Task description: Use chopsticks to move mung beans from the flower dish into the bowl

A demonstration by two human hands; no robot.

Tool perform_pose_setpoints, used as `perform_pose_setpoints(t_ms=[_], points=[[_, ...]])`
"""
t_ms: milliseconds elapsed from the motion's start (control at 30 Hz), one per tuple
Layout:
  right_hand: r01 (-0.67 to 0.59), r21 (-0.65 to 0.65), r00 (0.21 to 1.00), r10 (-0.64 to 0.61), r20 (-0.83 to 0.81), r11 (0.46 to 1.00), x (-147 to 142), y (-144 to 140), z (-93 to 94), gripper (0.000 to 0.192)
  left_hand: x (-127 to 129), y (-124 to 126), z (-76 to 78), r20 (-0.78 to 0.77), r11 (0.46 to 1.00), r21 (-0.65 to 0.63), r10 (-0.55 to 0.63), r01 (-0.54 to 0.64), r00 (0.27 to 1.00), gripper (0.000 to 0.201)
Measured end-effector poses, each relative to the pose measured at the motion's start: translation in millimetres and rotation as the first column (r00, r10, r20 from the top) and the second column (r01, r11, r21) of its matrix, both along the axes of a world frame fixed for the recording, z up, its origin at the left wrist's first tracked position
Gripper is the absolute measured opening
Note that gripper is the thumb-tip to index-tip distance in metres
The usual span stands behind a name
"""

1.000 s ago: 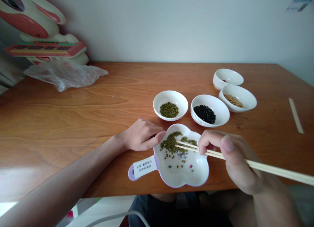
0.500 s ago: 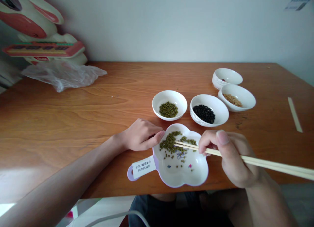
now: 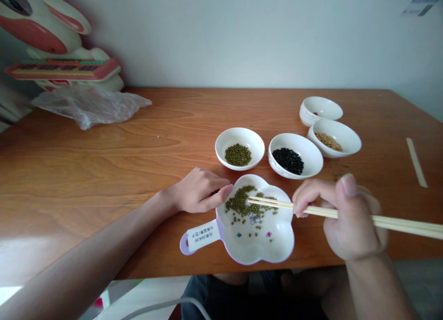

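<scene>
My right hand is closed around a pair of wooden chopsticks, whose tips are close together over green mung beans. These beans lie loose in a flower-shaped white bowl with a purple rim and a labelled handle. I cannot make out any bean between the tips. At the bowl's left rim, my left hand grips the edge with curled fingers, its forearm along the table. Just beyond stands a round white bowl with more mung beans in it.
Right of it stands a white bowl of black beans. Behind are a bowl of tan kernels and another white bowl. A flat pale strip lies far right. A plastic bag and rabbit-like toy are at left.
My right hand has drawn back to the right and sits farther along the chopsticks' length. The tips have shifted slightly right and up. My left hand and the bowls stay in place.
</scene>
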State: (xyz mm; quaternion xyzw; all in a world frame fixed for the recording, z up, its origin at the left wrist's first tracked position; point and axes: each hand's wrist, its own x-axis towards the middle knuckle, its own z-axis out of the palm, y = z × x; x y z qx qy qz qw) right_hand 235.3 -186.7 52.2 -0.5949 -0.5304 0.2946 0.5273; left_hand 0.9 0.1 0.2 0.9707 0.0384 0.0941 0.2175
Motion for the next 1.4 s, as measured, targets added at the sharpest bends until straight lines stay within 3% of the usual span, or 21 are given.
perform_pose_setpoints(t_ms=[200,400,533,700,867,1067,1400], points=[[0.199,0.135,0.980,-0.199,-0.014,0.971,-2.9,9.6,-0.2,0.071,0.9,-0.1,-0.1,0.022,1.000,-0.012,-0.001,0.001,1.000,0.038],[0.259,0.192,0.965,-0.245,-0.095,0.947,-19.7,37.2,6.9,0.067,0.5,-0.2,0.7,0.002,1.000,-0.029,-0.006,0.006,1.000,0.037],[0.222,0.186,0.973,-0.206,-0.102,0.957,-20.9,46.2,9.8,0.069,-0.4,0.0,-1.6,-0.019,1.000,-0.020,-0.003,0.002,1.000,0.036],[0.140,0.184,0.990,-0.134,-0.046,0.973,-3.5,33.3,7.9,0.070,-0.5,-0.1,-3.4,-0.016,1.000,0.008,0.009,-0.009,1.000,0.037],[-0.060,0.008,0.996,0.060,0.066,0.998,8.6,12.1,0.2,0.075,0.1,0.0,-1.9,-0.006,1.000,0.012,-0.008,0.009,1.000,0.037],[-0.226,-0.161,0.966,0.243,0.089,0.961,10.7,-4.1,-14.6,0.068,0.2,0.3,-2.5,-0.019,1.000,-0.003,0.003,-0.003,1.000,0.035],[-0.281,-0.088,0.955,0.288,0.078,0.956,9.1,-4.5,-19.4,0.066,-1.3,1.2,-2.7,-0.055,0.999,-0.037,0.010,-0.012,0.998,0.034]])
